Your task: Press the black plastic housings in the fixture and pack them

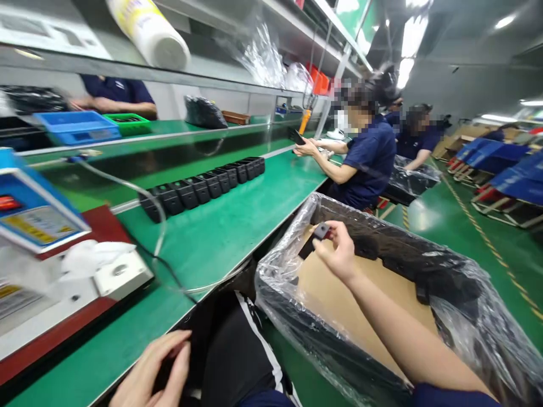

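My right hand (pixel 338 250) reaches over a plastic-lined cardboard box (pixel 280 282) to my right and pinches a small black plastic part (pixel 317 236) between thumb and fingers. Dark parts lie along the box's far side under the plastic. My left hand (pixel 155 370) is low at the front edge of the green bench, fingers curled round a dark part that is mostly hidden. A row of several black plastic housings (pixel 203 189) stands on the green bench (pixel 224 232) ahead.
A white-and-blue machine (pixel 38 226) with a thin cable and clear tube sits at my left. Blue and green bins (pixel 76 127) stand behind. Two co-workers in navy shirts (pixel 369 158) sit further along the bench. Blue crates (pixel 509 175) are stacked at far right.
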Tool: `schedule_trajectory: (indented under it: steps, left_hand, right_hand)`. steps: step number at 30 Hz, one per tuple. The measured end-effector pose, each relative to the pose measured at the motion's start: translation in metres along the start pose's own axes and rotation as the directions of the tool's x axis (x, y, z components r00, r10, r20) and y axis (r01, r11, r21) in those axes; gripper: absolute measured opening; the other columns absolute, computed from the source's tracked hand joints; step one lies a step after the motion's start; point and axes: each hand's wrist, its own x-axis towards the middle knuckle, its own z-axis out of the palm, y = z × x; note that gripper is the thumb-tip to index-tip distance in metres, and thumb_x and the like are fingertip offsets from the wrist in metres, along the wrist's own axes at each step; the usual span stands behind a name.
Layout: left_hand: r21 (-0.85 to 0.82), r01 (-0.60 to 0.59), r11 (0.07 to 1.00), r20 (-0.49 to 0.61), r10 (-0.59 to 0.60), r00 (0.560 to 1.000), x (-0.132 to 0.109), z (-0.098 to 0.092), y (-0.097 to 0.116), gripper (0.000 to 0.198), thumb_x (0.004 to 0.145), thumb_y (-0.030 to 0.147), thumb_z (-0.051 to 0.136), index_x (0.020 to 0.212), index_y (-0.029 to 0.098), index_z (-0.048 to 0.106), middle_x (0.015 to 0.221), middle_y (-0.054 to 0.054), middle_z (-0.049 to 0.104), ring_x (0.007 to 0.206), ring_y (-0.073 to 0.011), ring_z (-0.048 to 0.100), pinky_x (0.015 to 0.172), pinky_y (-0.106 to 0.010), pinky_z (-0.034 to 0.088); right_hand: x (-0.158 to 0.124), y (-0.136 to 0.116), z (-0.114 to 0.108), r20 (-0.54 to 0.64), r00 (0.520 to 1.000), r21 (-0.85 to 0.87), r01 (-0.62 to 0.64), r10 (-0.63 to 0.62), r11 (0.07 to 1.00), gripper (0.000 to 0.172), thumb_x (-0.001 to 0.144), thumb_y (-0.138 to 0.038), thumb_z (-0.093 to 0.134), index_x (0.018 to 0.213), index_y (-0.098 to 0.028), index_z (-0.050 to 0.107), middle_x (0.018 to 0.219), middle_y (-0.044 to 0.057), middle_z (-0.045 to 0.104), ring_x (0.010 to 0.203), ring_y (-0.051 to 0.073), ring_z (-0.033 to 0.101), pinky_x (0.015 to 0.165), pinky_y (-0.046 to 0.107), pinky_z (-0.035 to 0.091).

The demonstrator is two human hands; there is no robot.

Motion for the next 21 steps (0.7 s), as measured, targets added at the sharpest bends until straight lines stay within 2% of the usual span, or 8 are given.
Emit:
schedule_trajectory:
  steps: [2,4,6,8,11,15,18,21]
  left_hand:
    - [-0.186,0.074,0.980,0.073,-0.061,0.995,0.012,-0.003,0.022,0.037,0.085,0.032,0.060,0.121,0.025,0.053,0.101,-0.005,0.069,0.075,-0.0165,0.068,0.063,-0.025,0.059]
    - [-0.313,0.120,0.942,0.103,-0.092,0.990,0.021,-0.010,0.040,0.048,0.085,0.037,0.060,0.129,0.023,0.046,0.108,-0.008,0.067,0.079,-0.0174,0.068,0.061,-0.024,0.059]
    - [-0.321,0.168,0.932,0.053,-0.159,0.986,0.024,-0.025,0.050,0.046,0.085,0.039,0.060,0.126,0.022,0.050,0.108,-0.009,0.067,0.082,-0.0193,0.068,0.063,-0.026,0.058]
    - [-0.335,0.296,0.894,-0.013,-0.319,0.948,0.021,-0.048,0.052,0.038,0.086,0.041,0.057,0.117,0.019,0.055,0.095,-0.008,0.069,0.076,-0.0187,0.067,0.062,-0.027,0.056]
    - [-0.602,0.479,0.639,-0.069,-0.640,0.766,0.011,-0.089,0.045,0.042,0.085,0.051,0.055,0.110,0.017,0.054,0.076,-0.004,0.065,0.059,-0.0145,0.061,0.053,-0.024,0.050]
    - [-0.857,0.337,0.390,-0.165,-0.826,0.539,-0.005,-0.131,0.034,0.047,0.079,0.053,0.062,0.109,0.019,0.053,0.088,-0.004,0.064,0.058,-0.0114,0.058,0.051,-0.022,0.047]
    - [-0.876,0.284,0.390,-0.212,-0.840,0.499,-0.015,-0.144,0.030,0.047,0.079,0.052,0.064,0.110,0.018,0.054,0.089,-0.004,0.064,0.059,-0.0115,0.058,0.052,-0.023,0.047]
    - [-0.874,0.275,0.401,-0.216,-0.826,0.521,-0.020,-0.147,0.026,0.046,0.080,0.053,0.062,0.110,0.019,0.054,0.089,-0.004,0.063,0.060,-0.0117,0.059,0.052,-0.022,0.047]
  right_hand:
    - [-0.011,-0.068,0.026,0.118,0.940,0.136,0.305,-0.321,0.943,0.042,0.072,-0.027,0.061,0.111,-0.022,0.047,0.094,0.005,0.063,0.081,0.021,0.062,0.071,0.036,0.052]
    - [-0.026,-0.128,0.054,0.222,0.737,0.236,0.595,-0.639,0.768,0.047,0.070,-0.027,0.059,0.115,-0.019,0.048,0.098,0.009,0.064,0.085,0.025,0.061,0.071,0.039,0.051]
    - [-0.041,-0.174,0.081,0.286,0.525,0.326,0.733,-0.802,0.596,0.048,0.073,-0.027,0.057,0.119,-0.015,0.047,0.098,0.011,0.064,0.085,0.026,0.061,0.070,0.041,0.049]
    - [-0.050,-0.206,0.103,0.274,0.443,0.409,0.749,-0.853,0.521,0.049,0.077,-0.029,0.057,0.122,-0.014,0.046,0.099,0.012,0.064,0.086,0.026,0.060,0.071,0.041,0.048]
    - [-0.052,-0.235,0.130,0.236,0.501,0.510,0.665,-0.833,0.545,0.054,0.082,-0.037,0.065,0.128,-0.018,0.044,0.113,0.013,0.061,0.103,0.028,0.057,0.084,0.045,0.048]
    - [-0.051,-0.255,0.158,0.282,0.594,0.643,0.465,-0.753,0.608,0.054,0.087,-0.034,0.064,0.135,-0.025,0.042,0.125,0.012,0.055,0.112,0.027,0.054,0.090,0.043,0.049]
    - [-0.056,-0.265,0.171,0.300,0.606,0.709,0.376,-0.737,0.597,0.055,0.087,-0.031,0.063,0.137,-0.026,0.041,0.124,0.010,0.055,0.106,0.025,0.057,0.086,0.039,0.052]
    - [-0.060,-0.272,0.178,0.292,0.595,0.722,0.377,-0.749,0.581,0.059,0.086,-0.030,0.065,0.139,-0.027,0.040,0.125,0.010,0.055,0.107,0.026,0.056,0.086,0.040,0.052]
